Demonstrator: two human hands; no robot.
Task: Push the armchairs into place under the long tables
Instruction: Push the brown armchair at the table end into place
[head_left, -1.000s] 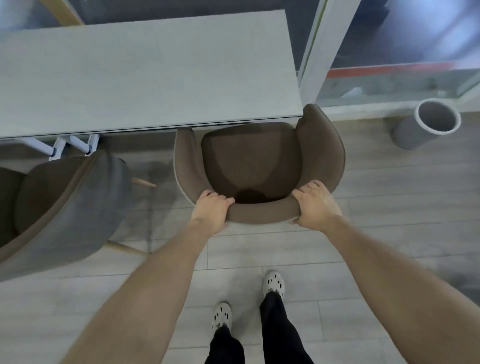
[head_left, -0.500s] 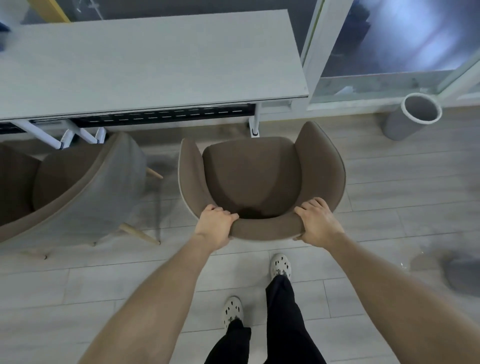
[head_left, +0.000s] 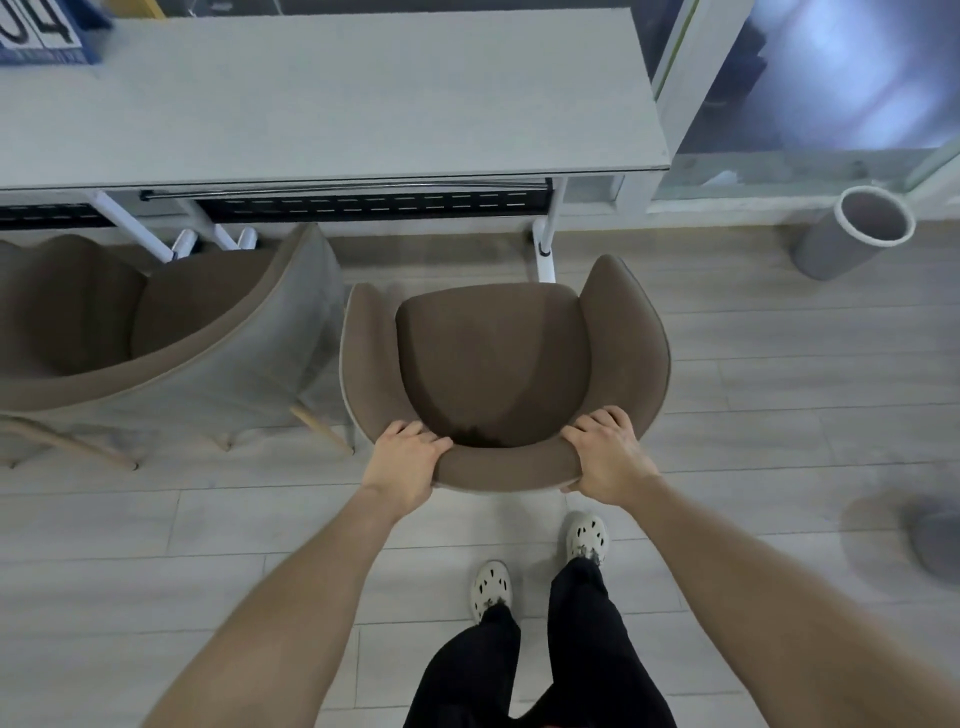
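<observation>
Grip of left hand (head_left: 402, 460) and right hand (head_left: 605, 454) holds the armchair (head_left: 493, 358) back; push evenly, straight toward the counter (head_left: 332, 93), clear of its leg (head_left: 545, 260).

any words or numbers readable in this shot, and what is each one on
"04": large black digits, cut off by the picture's top and left edges, on the white card with a blue border at the far left of the long pale grey table.
Small line of print under those digits: too blurred to read.
No text shows on the brown fabric armchair or the grey cylindrical bin.
</observation>
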